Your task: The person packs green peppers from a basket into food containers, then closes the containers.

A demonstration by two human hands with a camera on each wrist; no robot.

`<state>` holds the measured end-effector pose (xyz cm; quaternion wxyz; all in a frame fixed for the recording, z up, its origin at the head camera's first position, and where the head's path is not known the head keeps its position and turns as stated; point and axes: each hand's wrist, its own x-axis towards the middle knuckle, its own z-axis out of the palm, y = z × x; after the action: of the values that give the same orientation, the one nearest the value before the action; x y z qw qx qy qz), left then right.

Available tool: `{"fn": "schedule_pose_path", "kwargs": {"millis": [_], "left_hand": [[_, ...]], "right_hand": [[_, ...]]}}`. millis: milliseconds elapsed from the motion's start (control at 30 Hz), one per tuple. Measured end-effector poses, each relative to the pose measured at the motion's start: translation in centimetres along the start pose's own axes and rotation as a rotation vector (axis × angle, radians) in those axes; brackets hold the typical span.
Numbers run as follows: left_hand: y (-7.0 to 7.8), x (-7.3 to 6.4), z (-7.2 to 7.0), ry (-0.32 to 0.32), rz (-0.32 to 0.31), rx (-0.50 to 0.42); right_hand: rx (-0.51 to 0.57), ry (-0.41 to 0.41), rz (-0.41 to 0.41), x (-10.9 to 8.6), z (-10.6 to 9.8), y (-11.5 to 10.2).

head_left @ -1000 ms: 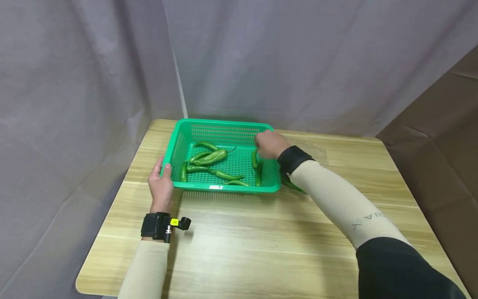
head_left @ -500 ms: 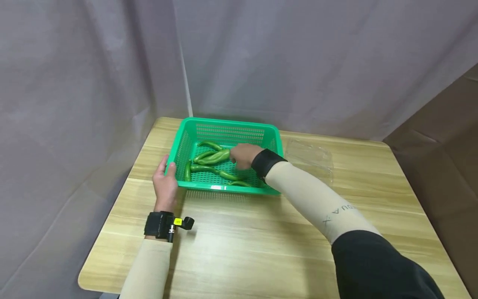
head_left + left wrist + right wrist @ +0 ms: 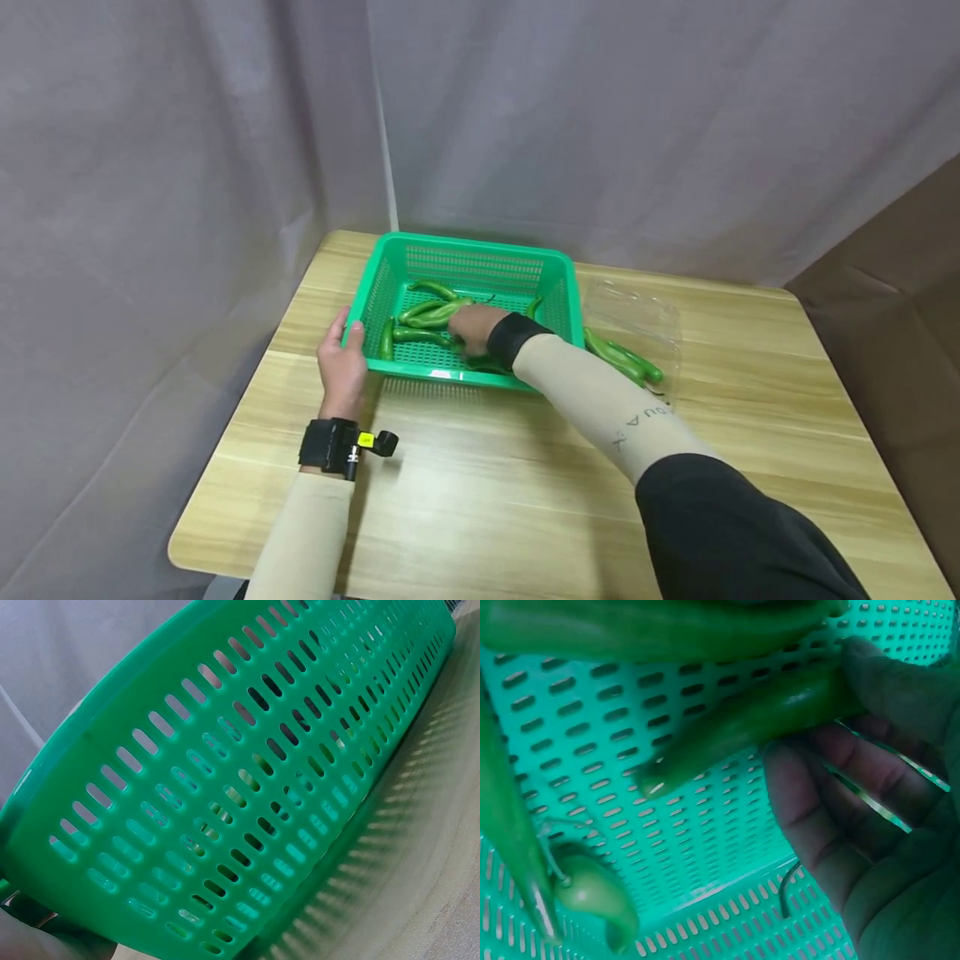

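Observation:
A green plastic basket with slotted walls stands on the table, several long green peppers lying in it. My left hand grips the basket's left end, thumb over the rim; in the left wrist view the slotted wall fills most of the picture, with part of the hand at the lower left corner. Reaching into the middle of the basket, my right hand pinches a green pepper between thumb and fingers. Other peppers lie beside it, such as a curved one.
Right of the basket, a clear plastic container holds green peppers, partly hidden by the right arm. The wooden table reaches back to a grey curtain.
My right hand has moved left from the basket's right end to its middle, then slightly toward me. The left hand keeps its grip on the basket. The head view has shifted slightly.

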<state>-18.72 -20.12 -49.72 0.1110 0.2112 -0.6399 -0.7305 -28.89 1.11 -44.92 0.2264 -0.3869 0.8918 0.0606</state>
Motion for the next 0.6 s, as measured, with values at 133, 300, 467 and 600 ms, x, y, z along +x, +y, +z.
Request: {"fn": "schedule_pose_path", "kwargs": {"millis": [133,300,467,600], "left_hand": [[0.1,0.0,-0.1,-0.001,0.013,0.021],[0.2,0.2,-0.1,-0.002,0.015,0.017],[0.1,0.3,-0.1,0.002,0.005,0.017],[0.1,0.4,-0.1,0.003,0.007,0.009]], "right_hand": [[0.01,-0.01,0.024,-0.2,-0.3,0.4],[0.048,-0.024,0.055,-0.5,-1.0,0.8],[0.094,0.006,0.042,-0.8,-1.1,1.4],[0.12,0.028,0.026,-1.0,-1.6,1.9]]}}
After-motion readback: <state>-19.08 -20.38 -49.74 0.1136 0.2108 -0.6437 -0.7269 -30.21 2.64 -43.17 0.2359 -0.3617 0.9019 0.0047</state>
